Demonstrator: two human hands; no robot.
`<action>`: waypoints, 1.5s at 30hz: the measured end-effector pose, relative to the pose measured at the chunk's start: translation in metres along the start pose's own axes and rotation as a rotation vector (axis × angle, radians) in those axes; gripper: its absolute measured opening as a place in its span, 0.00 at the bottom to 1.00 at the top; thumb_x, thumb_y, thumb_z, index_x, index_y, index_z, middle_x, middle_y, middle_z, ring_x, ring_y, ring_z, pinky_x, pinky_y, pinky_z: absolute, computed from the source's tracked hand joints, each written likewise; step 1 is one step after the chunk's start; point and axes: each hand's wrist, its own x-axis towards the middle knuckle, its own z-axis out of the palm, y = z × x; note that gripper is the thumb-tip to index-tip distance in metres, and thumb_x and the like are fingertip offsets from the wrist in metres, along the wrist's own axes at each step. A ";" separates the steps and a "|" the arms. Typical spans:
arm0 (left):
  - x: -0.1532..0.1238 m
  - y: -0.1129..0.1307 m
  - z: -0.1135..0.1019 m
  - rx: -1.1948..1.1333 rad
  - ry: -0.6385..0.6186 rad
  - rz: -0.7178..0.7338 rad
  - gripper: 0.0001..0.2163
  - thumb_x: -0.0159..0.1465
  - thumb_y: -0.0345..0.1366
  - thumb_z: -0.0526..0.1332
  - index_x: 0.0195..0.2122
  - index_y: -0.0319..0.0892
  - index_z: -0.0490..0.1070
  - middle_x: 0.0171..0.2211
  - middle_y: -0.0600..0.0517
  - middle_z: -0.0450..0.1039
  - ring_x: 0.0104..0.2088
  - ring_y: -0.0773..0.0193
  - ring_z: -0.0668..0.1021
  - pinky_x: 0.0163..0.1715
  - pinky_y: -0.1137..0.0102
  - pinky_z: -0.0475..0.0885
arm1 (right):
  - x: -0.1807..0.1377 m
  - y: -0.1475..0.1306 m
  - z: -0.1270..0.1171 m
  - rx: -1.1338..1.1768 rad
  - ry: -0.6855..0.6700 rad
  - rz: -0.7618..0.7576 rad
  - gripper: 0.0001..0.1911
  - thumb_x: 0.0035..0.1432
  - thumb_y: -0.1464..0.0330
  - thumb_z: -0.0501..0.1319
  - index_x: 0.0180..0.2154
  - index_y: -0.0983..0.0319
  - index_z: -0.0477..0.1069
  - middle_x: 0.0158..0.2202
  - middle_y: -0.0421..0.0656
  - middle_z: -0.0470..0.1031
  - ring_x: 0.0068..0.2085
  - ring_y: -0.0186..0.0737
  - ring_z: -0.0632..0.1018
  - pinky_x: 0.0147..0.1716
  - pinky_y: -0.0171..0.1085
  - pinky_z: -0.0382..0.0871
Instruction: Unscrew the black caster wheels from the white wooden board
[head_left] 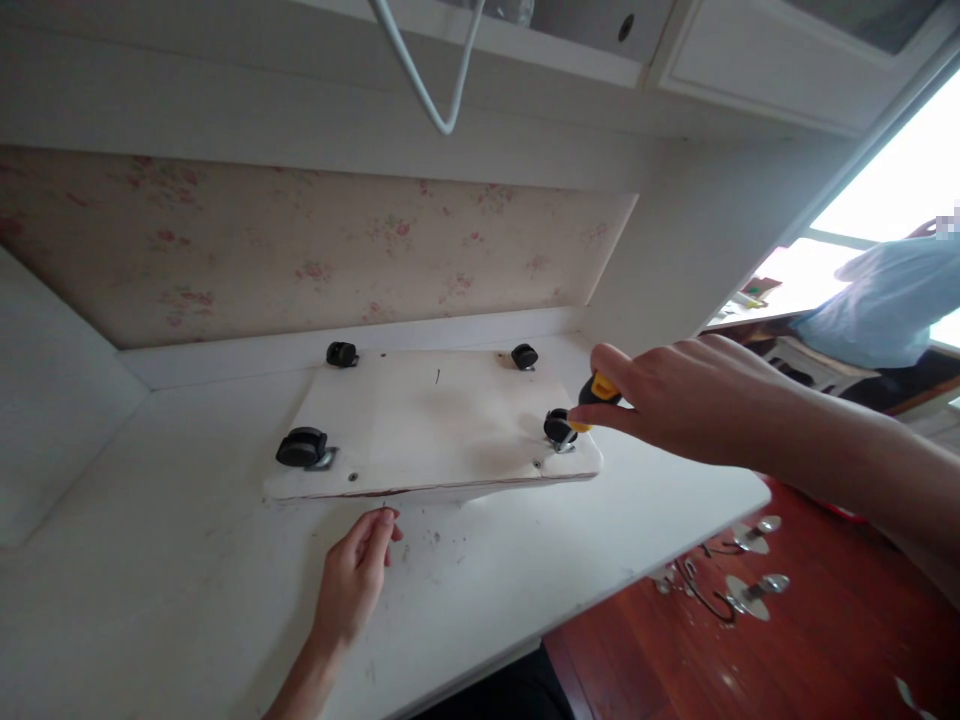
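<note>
A white board (427,420) lies on the desk with its underside up, a black caster wheel near each corner. Gripped in my right hand (660,395) is a screwdriver (600,390) with a yellow and black handle. Its lower end reaches the metal plate of the near right caster (559,428); the tip is hidden. My left hand (358,560) is just in front of the board's near edge, thumb and fingers pinched together. Something tiny and dark may stick up from that pinch, too small to name. The near left caster (301,447) is to the left of that hand.
The white desk (187,560) has dark specks and scuffs on it. Overhead, a bent white rod (448,128) hangs from the shelf. A metal lamp-like fixture (750,595) lies on the red wooden floor (637,660). Another person (877,300) in light blue is by the window.
</note>
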 end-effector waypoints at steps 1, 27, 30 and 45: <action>0.000 0.000 0.000 0.002 0.003 0.001 0.22 0.61 0.58 0.56 0.37 0.43 0.74 0.29 0.50 0.76 0.25 0.62 0.73 0.26 0.69 0.69 | 0.000 0.000 0.000 0.006 0.014 -0.002 0.31 0.61 0.41 0.45 0.44 0.59 0.69 0.22 0.46 0.75 0.22 0.47 0.74 0.24 0.38 0.54; -0.002 0.000 0.000 0.017 -0.005 -0.015 0.22 0.61 0.58 0.55 0.38 0.44 0.74 0.29 0.51 0.76 0.25 0.63 0.73 0.25 0.70 0.68 | -0.003 0.002 -0.011 0.035 -0.096 -0.033 0.30 0.61 0.41 0.47 0.47 0.56 0.69 0.27 0.45 0.78 0.26 0.47 0.77 0.26 0.40 0.58; -0.002 0.000 -0.001 0.022 -0.015 -0.003 0.21 0.62 0.58 0.55 0.37 0.44 0.74 0.29 0.51 0.75 0.25 0.63 0.73 0.25 0.70 0.68 | -0.004 0.002 -0.011 0.133 -0.114 -0.083 0.24 0.62 0.46 0.51 0.50 0.52 0.67 0.34 0.43 0.80 0.28 0.45 0.77 0.26 0.39 0.58; 0.000 -0.002 -0.002 0.068 -0.058 0.011 0.21 0.64 0.57 0.53 0.38 0.44 0.72 0.30 0.53 0.75 0.26 0.64 0.73 0.27 0.71 0.68 | 0.001 0.002 -0.008 0.011 -0.112 -0.022 0.26 0.62 0.45 0.50 0.44 0.59 0.70 0.25 0.46 0.77 0.24 0.46 0.76 0.25 0.39 0.58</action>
